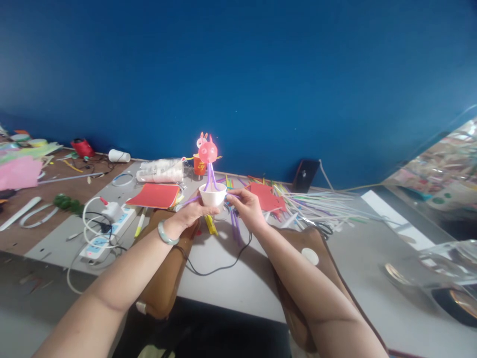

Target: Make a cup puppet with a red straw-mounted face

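Observation:
A white paper cup (212,198) is held up over the table, with purple pipe cleaners (211,176) rising from it to a round pink-red head (207,152) with small pointed tips. My left hand (193,213), with a pale bangle at the wrist, is closed round the cup's left side and underside. A purple stick end pokes out on that side. At the cup's right side my right hand (246,206) pinches a purple pipe cleaner, mostly hidden by the fingers.
Behind stands a red cup figure (199,165). A red pad (154,195), bagged cups (160,171) and a power strip (110,233) lie left. Right are red paper (265,196), many pipe cleaners (316,204), a phone (305,175) and brown cushions. A dark cable crosses the front.

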`<state>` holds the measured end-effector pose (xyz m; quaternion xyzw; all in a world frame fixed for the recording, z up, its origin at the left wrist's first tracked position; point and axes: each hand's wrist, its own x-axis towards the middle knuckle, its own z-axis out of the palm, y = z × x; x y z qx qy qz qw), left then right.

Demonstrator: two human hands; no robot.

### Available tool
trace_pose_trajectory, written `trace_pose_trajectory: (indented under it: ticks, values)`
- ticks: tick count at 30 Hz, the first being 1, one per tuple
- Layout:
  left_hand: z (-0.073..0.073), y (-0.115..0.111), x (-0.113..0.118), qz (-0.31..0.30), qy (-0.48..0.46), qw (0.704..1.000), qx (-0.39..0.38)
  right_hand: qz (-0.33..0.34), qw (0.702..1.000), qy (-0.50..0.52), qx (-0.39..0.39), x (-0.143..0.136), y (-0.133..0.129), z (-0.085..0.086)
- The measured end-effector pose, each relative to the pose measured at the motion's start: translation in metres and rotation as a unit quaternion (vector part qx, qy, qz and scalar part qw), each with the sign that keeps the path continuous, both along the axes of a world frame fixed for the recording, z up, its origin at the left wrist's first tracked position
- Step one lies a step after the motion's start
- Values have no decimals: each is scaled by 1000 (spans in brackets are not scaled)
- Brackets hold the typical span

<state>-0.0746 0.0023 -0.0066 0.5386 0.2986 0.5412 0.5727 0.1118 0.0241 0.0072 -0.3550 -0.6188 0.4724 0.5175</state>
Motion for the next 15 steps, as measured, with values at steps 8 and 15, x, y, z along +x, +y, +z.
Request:
trace_pose_trajectory:
  ticks: [8, 15]
  values:
    - [-1, 5, -10, -53, -21, 997, -47, 21, 1000, -5, -17, 2, 4, 2]
    - [-1, 6, -13, -80, -33, 992, -87, 46, 998, 6, -29, 3, 5, 1]
